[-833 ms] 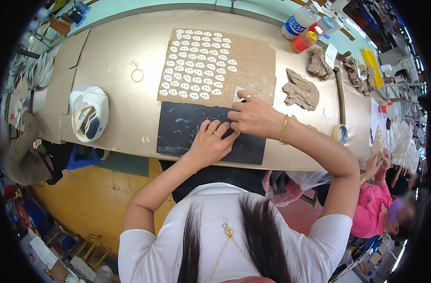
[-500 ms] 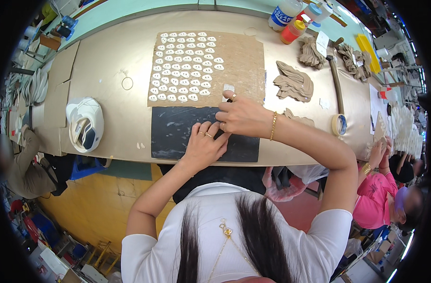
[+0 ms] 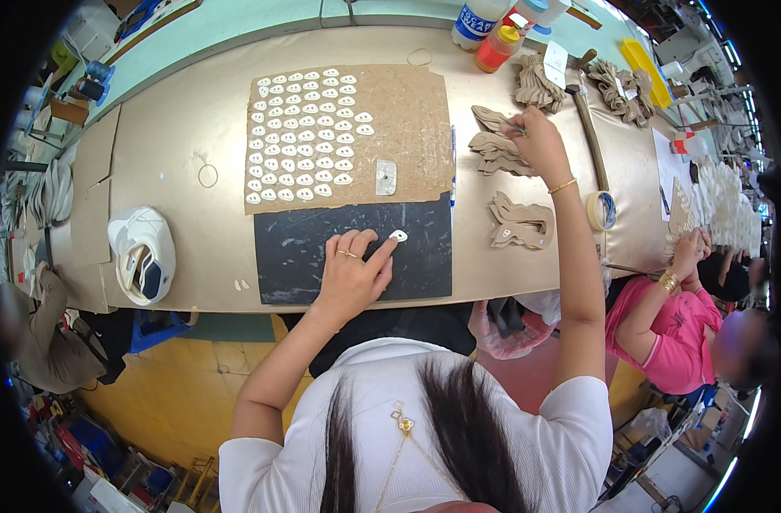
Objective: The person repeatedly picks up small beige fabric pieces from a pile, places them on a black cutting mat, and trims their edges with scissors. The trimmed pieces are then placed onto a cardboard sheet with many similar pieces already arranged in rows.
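Ideally, light fingertip pressure sufficed to steady the work: the left hand [image 3: 354, 269], loosely spread, touched a small, white, rounded piece [image 3: 398, 235] on the scuffed black board [image 3: 292, 252]. Whether the right hand [image 3: 536, 143], fingers bent at the layered, matte tan strips [image 3: 496, 160], gripped one could not be told.

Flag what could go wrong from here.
1. The left hand touches a small, white, rounded piece on the black rectangular board; a nudge could shift it.
2. The right hand is at a stack of overlapping flat brown pieces; it might lift two.
3. Rows of small white pieces on the brown cardboard sheet could scatter if bumped.
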